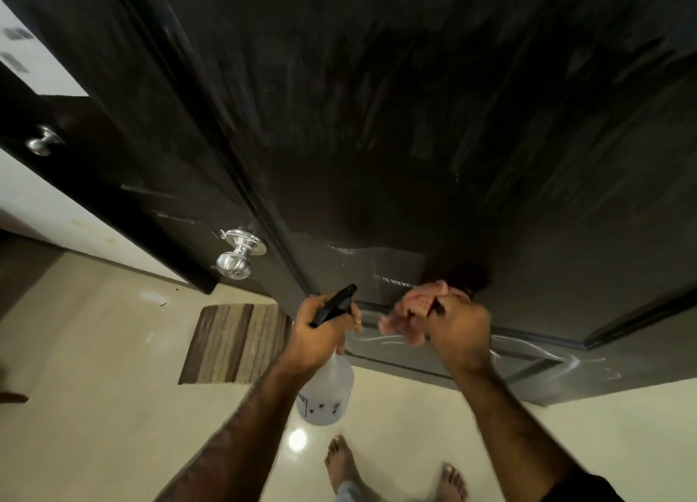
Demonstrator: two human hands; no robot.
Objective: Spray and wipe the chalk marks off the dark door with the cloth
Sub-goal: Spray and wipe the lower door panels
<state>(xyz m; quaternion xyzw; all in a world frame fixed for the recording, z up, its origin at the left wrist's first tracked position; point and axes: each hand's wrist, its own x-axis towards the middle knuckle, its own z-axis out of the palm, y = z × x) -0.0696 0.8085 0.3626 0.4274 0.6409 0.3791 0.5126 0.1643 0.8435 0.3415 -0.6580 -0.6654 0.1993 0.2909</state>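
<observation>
Left hand (324, 335) grips the neck of a spray bottle (326, 392), black nozzle toward the dark door (415, 124). Right hand (458, 331) clutches a pink cloth (418, 303) bunched against the door's lower panel. White chalk marks (392, 280) just left of the cloth, more below it. Silver doorknob (237, 254) and striped mat (234, 343) to the left.
</observation>
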